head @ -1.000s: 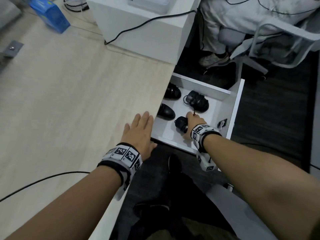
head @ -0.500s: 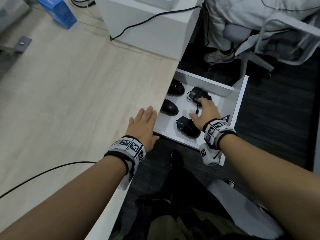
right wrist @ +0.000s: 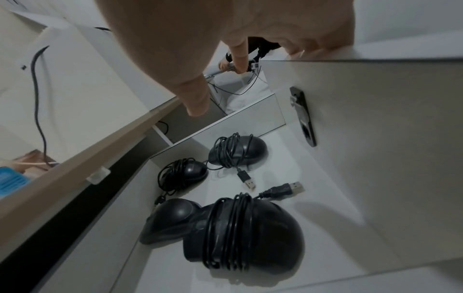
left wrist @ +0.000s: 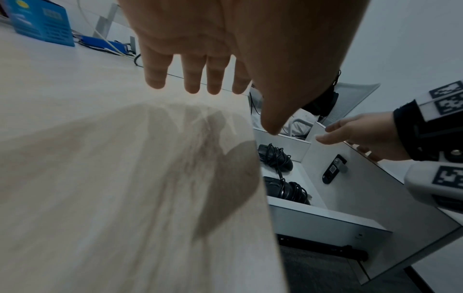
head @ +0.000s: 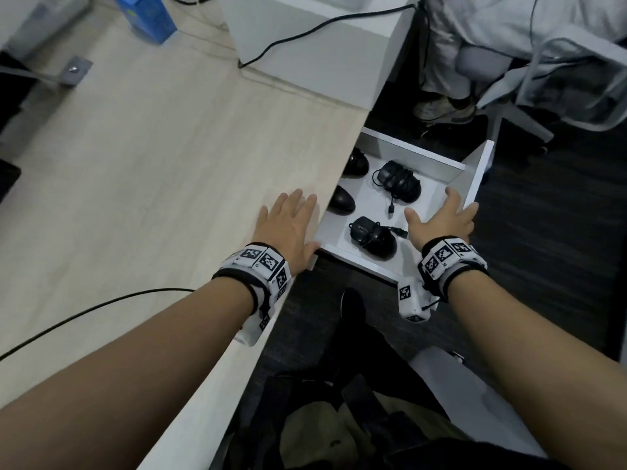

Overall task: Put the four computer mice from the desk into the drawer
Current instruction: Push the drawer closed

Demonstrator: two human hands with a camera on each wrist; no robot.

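The white drawer (head: 359,262) stands pulled out under the desk edge. Inside it lie four black mice with cords wound round them: far left (head: 356,162), far right (head: 400,181), near left (head: 341,200) and near right (head: 373,237). The right wrist view shows the near right mouse (right wrist: 245,234) closest. My right hand (head: 441,222) holds nothing. Its fingers lie over the top edge of the drawer's front panel (head: 480,171), and its thumb hangs free inside. My left hand (head: 288,222) rests flat on the wooden desk (head: 152,164) beside the drawer.
A blue box (head: 146,13) and a white box (head: 315,52) with a black cable stand at the desk's back. Another cable (head: 95,310) crosses the near desk. A black lock (left wrist: 333,170) sits inside the drawer front. A seated person and a chair (head: 543,79) are beyond.
My right hand left the near right mouse, passed over the far right one, and now lies on the drawer's front panel. The left hand has stayed flat on the desk.
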